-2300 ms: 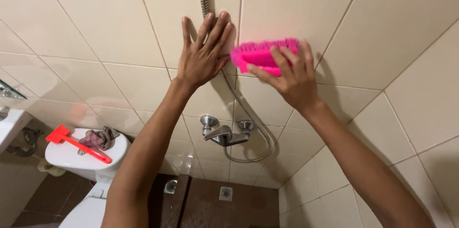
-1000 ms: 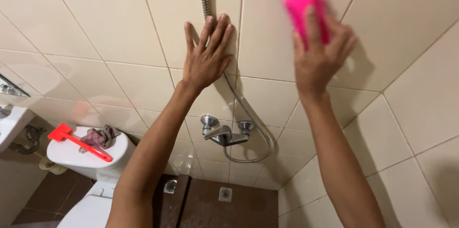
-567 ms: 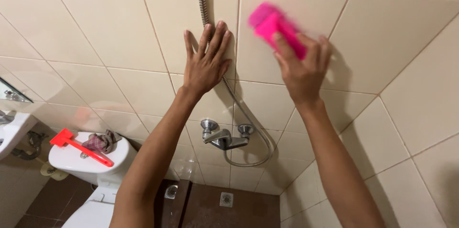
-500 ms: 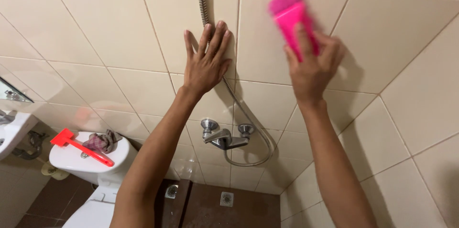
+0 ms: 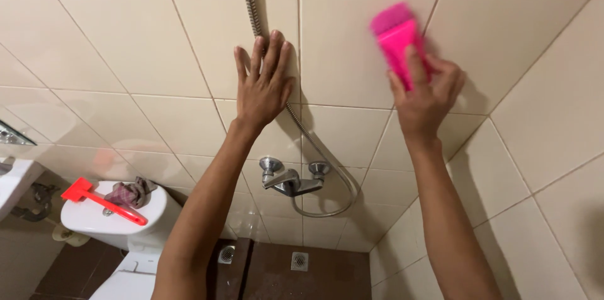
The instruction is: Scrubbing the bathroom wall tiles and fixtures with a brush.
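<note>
Your two arms are bare from the bottom of the frame up to the wrists: no sleeve, cuff or glove shows anywhere on them. Your left hand (image 5: 262,89) carries no ring, and its wrist no watch or band. Your right hand (image 5: 425,102) is just as plain, with short nails on the fingers that show.

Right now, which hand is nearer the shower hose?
Left. The left hand lies flat on the wall tile over the shower hose; the right hand, gripping the pink brush, is off to its right.
</note>
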